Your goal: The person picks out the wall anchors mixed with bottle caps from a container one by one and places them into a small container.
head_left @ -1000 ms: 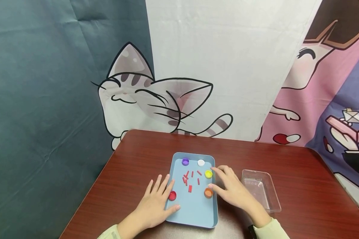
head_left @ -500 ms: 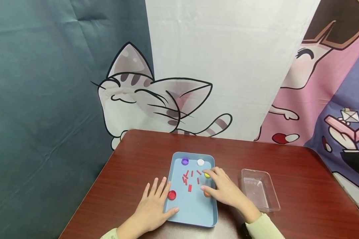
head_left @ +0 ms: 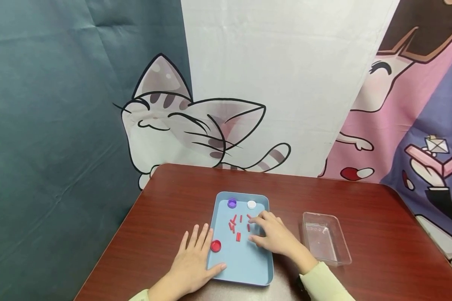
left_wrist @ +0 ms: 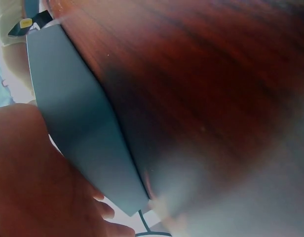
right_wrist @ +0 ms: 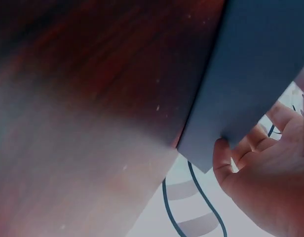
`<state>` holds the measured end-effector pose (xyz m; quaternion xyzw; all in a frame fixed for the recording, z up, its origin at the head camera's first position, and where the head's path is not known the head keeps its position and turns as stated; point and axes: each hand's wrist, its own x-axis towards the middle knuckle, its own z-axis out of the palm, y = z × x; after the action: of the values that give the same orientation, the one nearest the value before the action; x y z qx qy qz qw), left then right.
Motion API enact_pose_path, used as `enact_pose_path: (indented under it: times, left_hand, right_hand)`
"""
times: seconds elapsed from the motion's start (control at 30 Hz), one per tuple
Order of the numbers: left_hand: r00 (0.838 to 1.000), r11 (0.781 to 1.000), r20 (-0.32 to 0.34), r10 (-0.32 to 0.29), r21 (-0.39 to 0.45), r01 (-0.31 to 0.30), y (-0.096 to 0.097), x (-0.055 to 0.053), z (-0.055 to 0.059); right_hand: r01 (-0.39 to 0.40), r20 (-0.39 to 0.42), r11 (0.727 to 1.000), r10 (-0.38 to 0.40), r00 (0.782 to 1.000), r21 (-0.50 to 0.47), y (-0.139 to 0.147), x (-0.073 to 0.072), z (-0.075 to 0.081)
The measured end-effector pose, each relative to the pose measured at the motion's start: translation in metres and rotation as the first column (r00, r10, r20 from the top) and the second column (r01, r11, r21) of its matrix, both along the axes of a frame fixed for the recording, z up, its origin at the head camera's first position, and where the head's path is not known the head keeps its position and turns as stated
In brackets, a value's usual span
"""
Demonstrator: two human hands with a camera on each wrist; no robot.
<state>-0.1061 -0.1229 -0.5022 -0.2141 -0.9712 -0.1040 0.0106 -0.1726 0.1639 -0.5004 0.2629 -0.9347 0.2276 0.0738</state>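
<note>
A light-blue tray (head_left: 245,267) lies on the table, with several short red sticks (head_left: 238,237) scattered in its middle. My left hand (head_left: 190,261) rests over the tray's left edge with fingers spread, beside a small round red lid (head_left: 216,246). Over the tray's right side is my right hand (head_left: 275,236), its thumb and index finger apart and close to the sticks, nothing visible between them. The yellow and orange lids are hidden by this hand. In the wrist views, the tray's outer wall (left_wrist: 83,108) shows beside the left hand, and its wall (right_wrist: 241,84) beside the right.
At the tray's far end sit a purple lid (head_left: 232,203) and a white lid (head_left: 251,205). To the right of the tray stands a clear plastic box (head_left: 325,238) on the brown table (head_left: 188,192). A cloth printed with a cartoon cat (head_left: 177,138) hangs behind.
My right hand has moved left and further in over the tray, covering the yellow and orange lids. The left hand has shifted only slightly; the sticks look unmoved.
</note>
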Motion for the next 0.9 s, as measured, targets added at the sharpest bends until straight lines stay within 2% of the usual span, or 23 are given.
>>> enact_pose_path:
  times: [0.27,0.53,0.9]
  left_hand:
    - [1.0,1.0,-0.01,-0.002,-0.012,0.002,0.001,-0.001,0.002]
    - [1.0,1.0,0.011,-0.011,-0.024,0.011,0.001,-0.001,0.003]
    - [1.0,1.0,-0.005,-0.012,-0.018,0.012,0.001,0.0,0.002]
  right_hand:
    - [0.061,0.031,0.996,-0.063,0.998,0.062,-0.009,-0.007,-0.003]
    - [0.128,0.071,0.986,-0.136,0.988,0.104,-0.016,-0.011,-0.005]
    - [0.168,0.086,0.975,-0.182,0.98,0.146,-0.023,-0.013,0.001]
